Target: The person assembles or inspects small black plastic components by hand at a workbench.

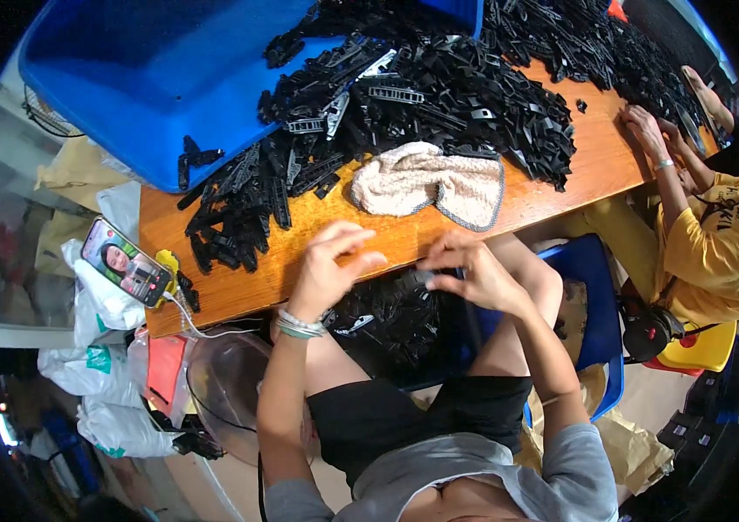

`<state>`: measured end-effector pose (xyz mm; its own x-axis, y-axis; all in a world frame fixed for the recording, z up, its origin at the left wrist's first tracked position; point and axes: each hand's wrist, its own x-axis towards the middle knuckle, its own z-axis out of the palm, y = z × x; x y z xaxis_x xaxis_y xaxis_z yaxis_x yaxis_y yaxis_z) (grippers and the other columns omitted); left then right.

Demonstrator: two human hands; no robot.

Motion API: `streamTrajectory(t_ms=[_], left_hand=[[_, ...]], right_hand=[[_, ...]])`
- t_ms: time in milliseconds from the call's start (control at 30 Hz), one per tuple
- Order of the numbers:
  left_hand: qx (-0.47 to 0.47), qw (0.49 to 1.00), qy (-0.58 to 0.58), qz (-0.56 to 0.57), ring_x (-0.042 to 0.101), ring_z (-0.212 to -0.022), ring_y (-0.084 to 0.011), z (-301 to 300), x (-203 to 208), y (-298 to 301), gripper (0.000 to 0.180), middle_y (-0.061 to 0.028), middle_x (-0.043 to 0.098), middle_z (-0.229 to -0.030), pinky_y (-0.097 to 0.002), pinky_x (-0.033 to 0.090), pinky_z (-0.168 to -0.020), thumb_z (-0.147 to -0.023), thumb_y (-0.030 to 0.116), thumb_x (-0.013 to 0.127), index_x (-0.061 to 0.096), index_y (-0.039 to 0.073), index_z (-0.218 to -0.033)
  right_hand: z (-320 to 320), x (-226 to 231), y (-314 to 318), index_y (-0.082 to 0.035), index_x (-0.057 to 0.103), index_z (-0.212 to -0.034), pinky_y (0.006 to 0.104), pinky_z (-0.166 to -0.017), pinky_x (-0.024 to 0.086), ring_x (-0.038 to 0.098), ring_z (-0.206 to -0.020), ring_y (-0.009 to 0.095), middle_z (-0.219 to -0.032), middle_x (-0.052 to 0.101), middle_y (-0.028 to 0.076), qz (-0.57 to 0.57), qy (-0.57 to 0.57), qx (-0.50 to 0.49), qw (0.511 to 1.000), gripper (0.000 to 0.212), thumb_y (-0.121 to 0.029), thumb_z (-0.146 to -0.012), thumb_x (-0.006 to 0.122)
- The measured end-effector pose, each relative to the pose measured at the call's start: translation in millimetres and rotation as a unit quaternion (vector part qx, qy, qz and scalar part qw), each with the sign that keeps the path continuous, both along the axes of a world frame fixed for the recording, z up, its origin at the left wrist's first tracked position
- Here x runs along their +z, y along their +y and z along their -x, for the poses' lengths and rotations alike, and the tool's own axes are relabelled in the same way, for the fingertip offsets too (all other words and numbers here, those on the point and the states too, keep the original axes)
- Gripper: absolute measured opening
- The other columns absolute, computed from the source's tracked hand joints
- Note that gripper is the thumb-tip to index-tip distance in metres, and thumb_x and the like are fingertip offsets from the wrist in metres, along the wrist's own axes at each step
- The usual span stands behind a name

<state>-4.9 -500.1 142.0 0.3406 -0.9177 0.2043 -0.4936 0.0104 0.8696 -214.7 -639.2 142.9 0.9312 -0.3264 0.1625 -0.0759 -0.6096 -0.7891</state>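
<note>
My left hand [332, 264] is over the front edge of the wooden table [300, 252], fingers bent and thumb apart, with nothing visible between them. Level with it and to its right, my right hand [476, 274] hovers beyond the edge, fingers curled and thumb apart. Its fingertips are slightly blurred and I see nothing held there. A crumpled white cloth [426, 181] with a grey border lies on the table just beyond both hands. Behind it spreads a big heap of small black plastic parts [509, 113]. Below my hands, between my knees, a dark container holds more black parts [396, 313].
A tipped blue bin [161, 78] rests at the back left, its mouth toward the heap. A phone [126, 261] on a charging cable leans at the table's left end. White bags [108, 374] lie on the left. A co-worker in a yellow shirt [713, 252] handles parts at right.
</note>
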Motion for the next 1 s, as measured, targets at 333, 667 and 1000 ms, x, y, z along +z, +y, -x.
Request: streamTrajectory(t_ms=[333,667,1000], left_hand=[[0.181,0.919,-0.347,0.052,0.056,-0.084,-0.0289,-75,12,-51,0.009,-0.0109,0.062,-0.085,-0.0373,0.048,-0.077,-0.076,0.004,0.07,0.068,-0.002,-0.082],[0.202,0.976,-0.009,0.08,0.063,-0.064,-0.0113,-57,5,20,0.004,-0.0086,0.064,-0.076,-0.0222,0.046,-0.053,-0.086,-0.001,0.062,0.06,-0.004,-0.087],[0.219,0.959,0.156,0.09,0.063,-0.068,-0.0115,-35,-15,46,0.004,-0.0072,0.063,-0.082,-0.0226,0.053,-0.056,-0.091,0.0,0.057,0.057,-0.003,-0.094]], right_hand=[[-133,-8,19,-0.005,0.065,-0.097,0.0362,-0.084,0.041,0.053,-0.096,0.026,-0.095,0.059,0.01,0.263,-0.155,-0.087,0.948,0.023,-0.006,-0.075,0.059],[-125,-13,16,-0.006,0.061,-0.088,0.04,-0.08,0.038,0.052,-0.094,0.028,-0.097,0.058,0.008,0.298,-0.2,-0.206,0.91,0.018,-0.004,-0.07,0.066],[-132,-22,29,-0.004,0.063,-0.084,0.0403,-0.079,0.047,0.054,-0.088,0.031,-0.088,0.06,0.01,0.25,-0.104,-0.186,0.945,0.013,-0.004,-0.072,0.067]])
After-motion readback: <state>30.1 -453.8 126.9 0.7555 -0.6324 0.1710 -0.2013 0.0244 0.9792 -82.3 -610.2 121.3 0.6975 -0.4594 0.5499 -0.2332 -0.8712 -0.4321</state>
